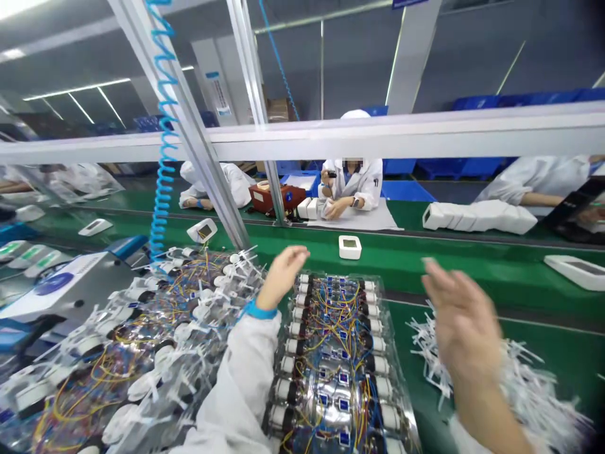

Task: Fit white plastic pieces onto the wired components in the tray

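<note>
Left to right, here we go: a heap of clear plastic packs [142, 353], crammed with white moulded units and tangled coloured wires. Then the left hand [282, 276], blue-banded, empty, fingers loosely curled, just above a second glossy pack [335, 359] of ribbed cylinders. The right hand [460, 318], open and empty, well apart, hovers over the green belt [454, 277], beside spiky white plastic pieces [534, 394].

glossy clear plastic wrap [338, 403] (slightly crinkled) lies on smooth green belting [401, 271].
</note>
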Tool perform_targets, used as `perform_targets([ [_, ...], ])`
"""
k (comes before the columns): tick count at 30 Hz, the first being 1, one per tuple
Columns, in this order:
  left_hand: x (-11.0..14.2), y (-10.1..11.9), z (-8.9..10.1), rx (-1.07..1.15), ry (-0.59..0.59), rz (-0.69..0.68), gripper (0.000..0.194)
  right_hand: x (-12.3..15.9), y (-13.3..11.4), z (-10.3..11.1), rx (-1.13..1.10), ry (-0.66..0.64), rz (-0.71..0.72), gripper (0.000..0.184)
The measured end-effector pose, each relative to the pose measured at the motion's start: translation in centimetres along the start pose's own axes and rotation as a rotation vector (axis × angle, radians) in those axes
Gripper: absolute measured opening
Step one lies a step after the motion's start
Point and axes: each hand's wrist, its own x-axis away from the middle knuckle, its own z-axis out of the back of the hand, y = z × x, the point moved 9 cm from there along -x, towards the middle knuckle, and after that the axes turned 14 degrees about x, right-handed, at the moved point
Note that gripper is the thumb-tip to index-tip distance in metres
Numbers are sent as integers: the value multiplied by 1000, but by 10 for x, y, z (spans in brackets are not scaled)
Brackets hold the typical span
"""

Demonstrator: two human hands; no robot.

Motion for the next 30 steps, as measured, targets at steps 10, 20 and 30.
perform_targets([
  [10,15,-118,48,168,204,231,54,-29,149,-29,-92,35,-229,71],
  [20,37,-133,63,244,297,343,50,-7,183,-28,-140,16,-365,54],
  [30,49,-112,69,192,331,377,42,9,178,-30,-106,40,-518,51],
])
